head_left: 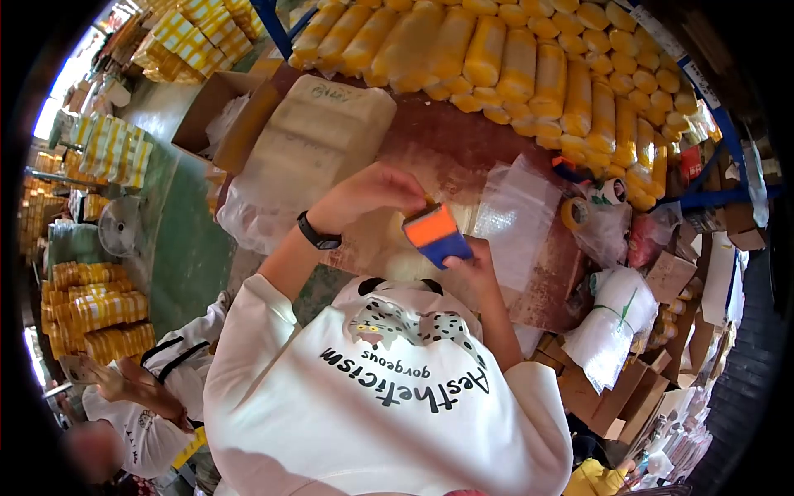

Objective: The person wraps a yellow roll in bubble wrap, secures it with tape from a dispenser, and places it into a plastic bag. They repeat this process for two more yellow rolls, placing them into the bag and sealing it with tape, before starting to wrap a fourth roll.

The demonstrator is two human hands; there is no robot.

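Note:
A small box-shaped item, orange on its upper half and blue below, is held in front of my chest. My right hand grips its lower blue end, thumb on the near side and the other fingers mostly hidden behind. At the top edge, the bent fingers of my left hand are closed by a small yellowish-brown bit; what they pinch is hard to make out. A black watch is on my left wrist. Below both hands lies a reddish worktable with clear bubble-wrap sheets on the right.
A large cream-coloured wrapped bundle lies at the left, beside an open carton. Yellow wrapped rolls are stacked along the back. Tape rolls and rolled bubble wrap are at the right. Another person is at lower left.

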